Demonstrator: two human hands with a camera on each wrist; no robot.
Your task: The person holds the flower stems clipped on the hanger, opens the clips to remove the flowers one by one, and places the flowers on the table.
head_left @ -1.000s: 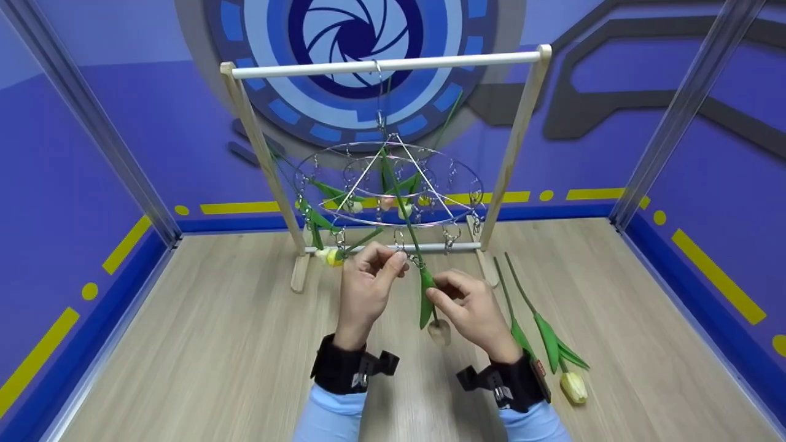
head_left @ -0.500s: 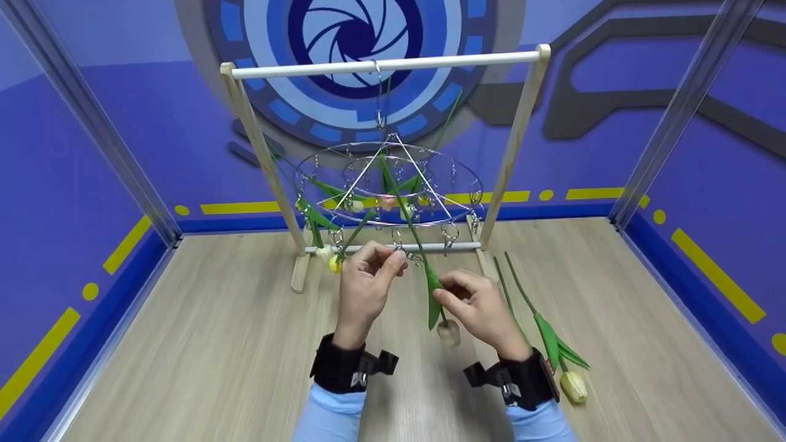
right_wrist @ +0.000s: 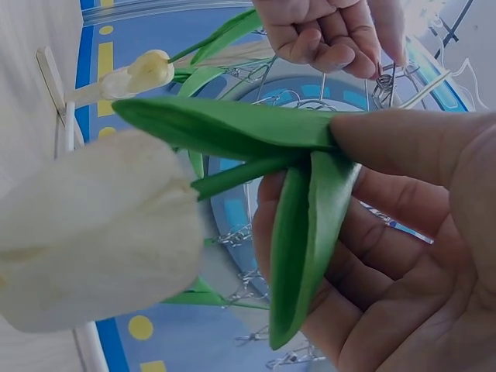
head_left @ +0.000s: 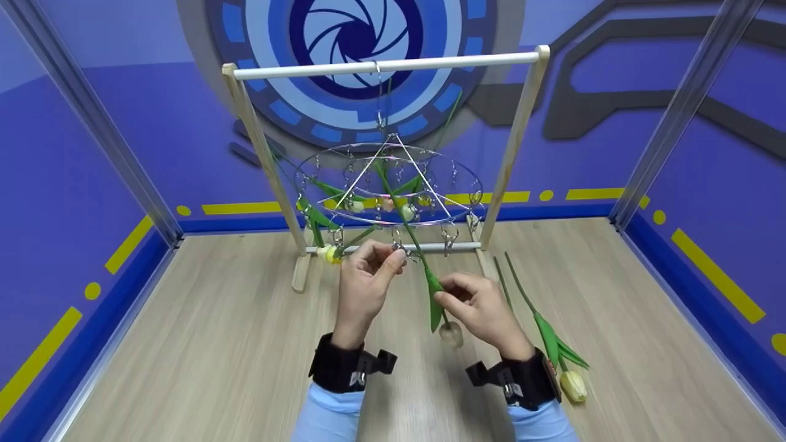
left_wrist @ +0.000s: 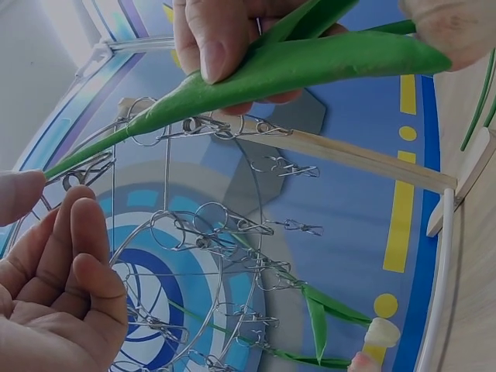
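A pale tulip points head down in front of the round metal clip hanger. My right hand pinches it where the green leaves join the stem, thumb on one side and fingers behind. To its left, my left hand pinches a wire clip on the hanger's near side. The stem passes close by that clip; whether the clip's jaws grip the stem I cannot tell. In the left wrist view, the stem's thin end runs up to the left thumb.
The hanger hooks over the white bar of a wooden stand. Other tulips hang from its clips, including a yellow one at left and a pink one behind. On the table at right lies a yellowish tulip, beside another stem.
My right hand has shifted slightly right and down, taking the tulip with it. The left hand has stayed nearly still. The hung yellow tulip sways at left.
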